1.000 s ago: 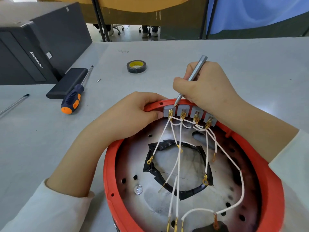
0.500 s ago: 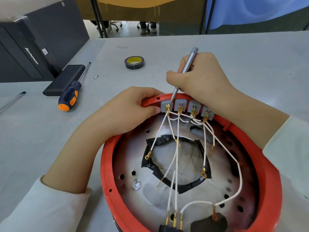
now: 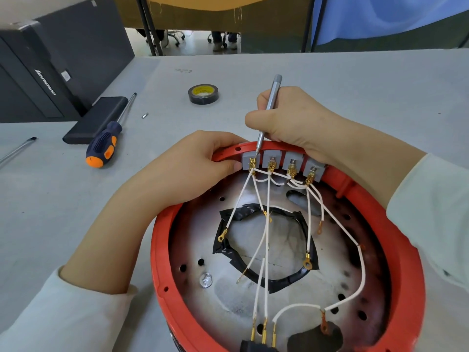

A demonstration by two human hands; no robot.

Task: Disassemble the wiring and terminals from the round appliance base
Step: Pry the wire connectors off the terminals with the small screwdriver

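Taking the red-rimmed appliance base (image 3: 396, 262) as the landmark, it is sitting on the grey table (image 3: 355, 80) directly in front of the person, filling the lower middle of the view.

To its left, a blue-and-orange screwdriver (image 3: 102, 146) is lying idle beside a flat black case (image 3: 97, 119), with a black computer tower (image 3: 45, 72) further out and a roll of black tape (image 3: 203, 94) lying beyond the rim.

The left hand (image 3: 193, 168) is gripping the far-left part of the rim, fingers curled over it and the thumb pressing next to the grey terminal block (image 3: 283, 162). The right hand (image 3: 291, 120) is clamping a slim metal precision screwdriver (image 3: 269, 107) in a closed fist, its tip sitting on the leftmost terminal of the block.

The job appears to be partly done: several white wires (image 3: 266, 240) are hanging with their gold ring lugs loose over the scorched metal plate, which suggests those ends are already freed, while all four brass connectors are still sitting in the block and three gold pins are still plugged into the black connector (image 3: 256, 346) at the near edge.

The base is looking well used: the plate is discoloured with brown and black heat marks, and black tape (image 3: 279, 280) is ringing the central opening unevenly.
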